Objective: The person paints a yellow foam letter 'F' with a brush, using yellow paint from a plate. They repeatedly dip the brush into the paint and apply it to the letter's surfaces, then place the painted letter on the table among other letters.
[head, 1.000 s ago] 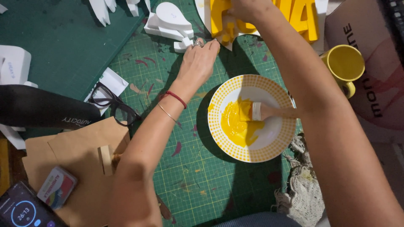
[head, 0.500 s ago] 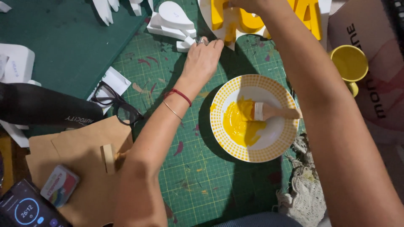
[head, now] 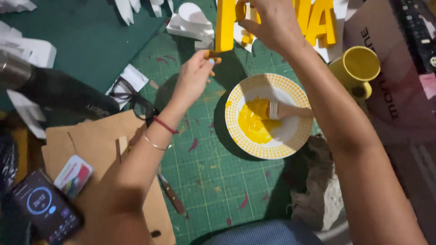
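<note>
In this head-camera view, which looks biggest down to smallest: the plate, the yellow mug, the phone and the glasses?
1. Plate, clearly largest.
2. Phone, though partly cut off and nearer the camera, so unsure against the mug.
3. Yellow mug.
4. Glasses, partly hidden, roughly mug-sized.

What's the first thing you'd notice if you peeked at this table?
Probably all the bright yellow: a dotted plate in the middle of the green cutting mat holds a puddle of yellow paint with a brush resting in it. Above it, the right hand grips big yellow letters, and the left hand pinches a small yellow piece. A yellow mug stands right of the plate.
</note>
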